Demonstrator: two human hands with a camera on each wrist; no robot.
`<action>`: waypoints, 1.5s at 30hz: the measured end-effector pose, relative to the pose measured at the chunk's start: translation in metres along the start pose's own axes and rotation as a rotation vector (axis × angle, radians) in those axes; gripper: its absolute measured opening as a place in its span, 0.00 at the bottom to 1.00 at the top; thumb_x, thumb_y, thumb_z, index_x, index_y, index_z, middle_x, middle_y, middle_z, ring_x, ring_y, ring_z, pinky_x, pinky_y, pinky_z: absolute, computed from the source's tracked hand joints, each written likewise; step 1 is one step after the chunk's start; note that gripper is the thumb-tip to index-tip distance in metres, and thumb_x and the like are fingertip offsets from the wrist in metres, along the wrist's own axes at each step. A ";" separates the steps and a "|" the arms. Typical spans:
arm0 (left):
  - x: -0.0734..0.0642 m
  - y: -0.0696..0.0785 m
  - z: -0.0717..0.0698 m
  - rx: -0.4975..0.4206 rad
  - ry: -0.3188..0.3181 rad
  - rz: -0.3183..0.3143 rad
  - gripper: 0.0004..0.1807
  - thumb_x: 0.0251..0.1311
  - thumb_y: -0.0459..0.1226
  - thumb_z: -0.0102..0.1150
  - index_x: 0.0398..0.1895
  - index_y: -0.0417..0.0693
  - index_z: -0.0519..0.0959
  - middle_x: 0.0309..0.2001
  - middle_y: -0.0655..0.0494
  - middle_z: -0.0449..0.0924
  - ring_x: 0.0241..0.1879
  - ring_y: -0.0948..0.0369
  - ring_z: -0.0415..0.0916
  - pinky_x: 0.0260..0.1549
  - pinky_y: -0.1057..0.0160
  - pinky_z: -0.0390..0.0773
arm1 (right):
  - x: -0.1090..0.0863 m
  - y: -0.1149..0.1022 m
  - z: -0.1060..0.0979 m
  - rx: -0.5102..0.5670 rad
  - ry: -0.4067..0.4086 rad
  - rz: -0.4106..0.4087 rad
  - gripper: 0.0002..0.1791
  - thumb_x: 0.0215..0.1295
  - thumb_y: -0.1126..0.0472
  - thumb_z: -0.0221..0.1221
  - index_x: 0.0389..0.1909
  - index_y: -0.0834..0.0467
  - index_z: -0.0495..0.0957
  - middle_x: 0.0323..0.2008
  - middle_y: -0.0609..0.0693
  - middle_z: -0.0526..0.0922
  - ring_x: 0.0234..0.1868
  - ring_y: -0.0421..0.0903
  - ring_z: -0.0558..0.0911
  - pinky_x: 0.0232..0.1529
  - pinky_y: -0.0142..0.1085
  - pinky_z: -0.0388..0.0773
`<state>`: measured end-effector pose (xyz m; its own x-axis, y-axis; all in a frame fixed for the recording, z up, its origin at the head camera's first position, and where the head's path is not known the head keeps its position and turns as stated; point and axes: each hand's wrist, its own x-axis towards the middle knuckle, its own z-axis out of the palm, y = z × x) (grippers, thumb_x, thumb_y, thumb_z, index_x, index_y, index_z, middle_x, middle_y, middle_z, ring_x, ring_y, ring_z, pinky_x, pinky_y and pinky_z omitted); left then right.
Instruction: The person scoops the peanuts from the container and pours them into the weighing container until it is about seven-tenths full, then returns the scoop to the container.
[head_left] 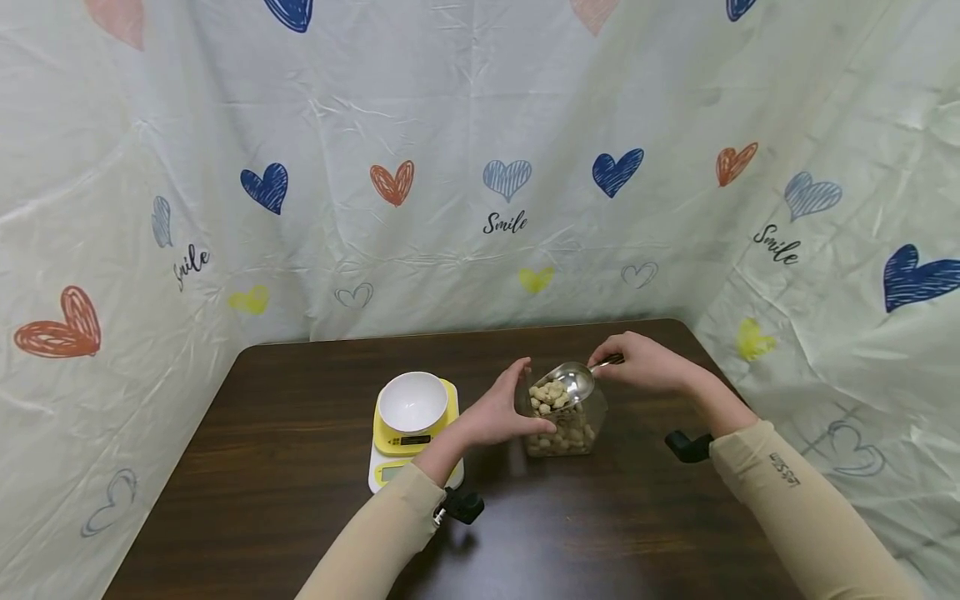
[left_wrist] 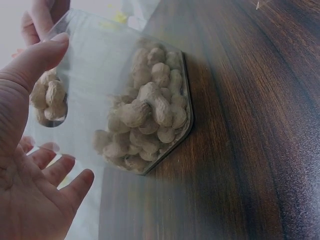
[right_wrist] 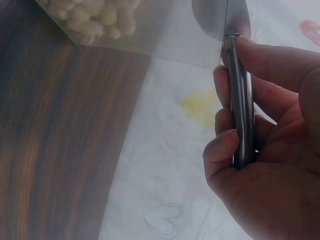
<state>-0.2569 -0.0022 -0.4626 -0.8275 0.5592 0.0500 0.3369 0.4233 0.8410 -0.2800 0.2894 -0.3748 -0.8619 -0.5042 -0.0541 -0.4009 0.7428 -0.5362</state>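
While our clear container (left_wrist: 92, 75) of tan, wrinkled peanuts (left_wrist: 145, 112) stands on the table (head_left: 300, 458), our left hand (head_left: 497, 414) holds it between spread thumb and fingers; our right hand (head_left: 645, 363), fingers curled, clamps a shiny, peanut-laden scoop (head_left: 579, 382) at the container's mouth.

On the table (head_left: 300, 500), the bowl (head_left: 412, 402) sat on the scale (head_left: 397, 451), left of the box (head_left: 596, 415). Peanuts (head_left: 567, 438) lay in the box, between the left hand (head_left: 502, 410) and the right hand (head_left: 642, 364), and in the scoop (head_left: 578, 380) at its mouth. The curtain (head_left: 450, 275) hung behind.
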 end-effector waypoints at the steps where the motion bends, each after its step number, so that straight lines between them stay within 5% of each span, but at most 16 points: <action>1: 0.000 0.000 0.000 -0.004 -0.003 -0.002 0.63 0.53 0.55 0.76 0.83 0.58 0.42 0.78 0.50 0.54 0.76 0.51 0.55 0.67 0.49 0.65 | 0.000 0.001 0.000 0.002 -0.002 0.001 0.10 0.72 0.54 0.64 0.48 0.53 0.87 0.48 0.47 0.85 0.51 0.50 0.82 0.49 0.50 0.78; 16: 0.000 0.002 0.000 -0.011 -0.012 -0.010 0.62 0.55 0.55 0.75 0.84 0.57 0.42 0.78 0.49 0.53 0.77 0.49 0.54 0.67 0.46 0.65 | 0.008 0.008 -0.009 0.063 -0.098 0.039 0.11 0.73 0.54 0.63 0.50 0.53 0.85 0.53 0.50 0.83 0.52 0.50 0.81 0.48 0.46 0.78; 23: 0.000 0.000 0.001 -0.002 -0.011 -0.029 0.63 0.54 0.56 0.76 0.84 0.60 0.41 0.78 0.54 0.54 0.76 0.56 0.53 0.67 0.49 0.65 | 0.011 0.006 -0.009 0.086 -0.141 0.027 0.11 0.72 0.53 0.63 0.50 0.51 0.85 0.52 0.49 0.83 0.53 0.51 0.80 0.49 0.46 0.77; 33: 0.001 0.000 0.001 -0.021 -0.010 -0.008 0.63 0.54 0.54 0.76 0.84 0.58 0.42 0.78 0.51 0.53 0.77 0.50 0.53 0.67 0.47 0.64 | 0.015 0.012 -0.015 0.107 -0.166 0.038 0.12 0.72 0.52 0.64 0.51 0.50 0.85 0.53 0.49 0.82 0.52 0.49 0.79 0.49 0.47 0.76; 45: 0.001 -0.001 0.002 -0.010 0.005 -0.002 0.63 0.53 0.55 0.77 0.83 0.58 0.43 0.78 0.52 0.54 0.76 0.54 0.54 0.69 0.48 0.63 | 0.019 0.019 -0.021 0.177 -0.178 0.048 0.13 0.71 0.53 0.65 0.50 0.55 0.85 0.49 0.50 0.83 0.49 0.49 0.80 0.52 0.53 0.76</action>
<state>-0.2573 -0.0002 -0.4641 -0.8304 0.5548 0.0513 0.3308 0.4169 0.8466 -0.3103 0.3033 -0.3678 -0.8042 -0.5513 -0.2224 -0.2865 0.6872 -0.6675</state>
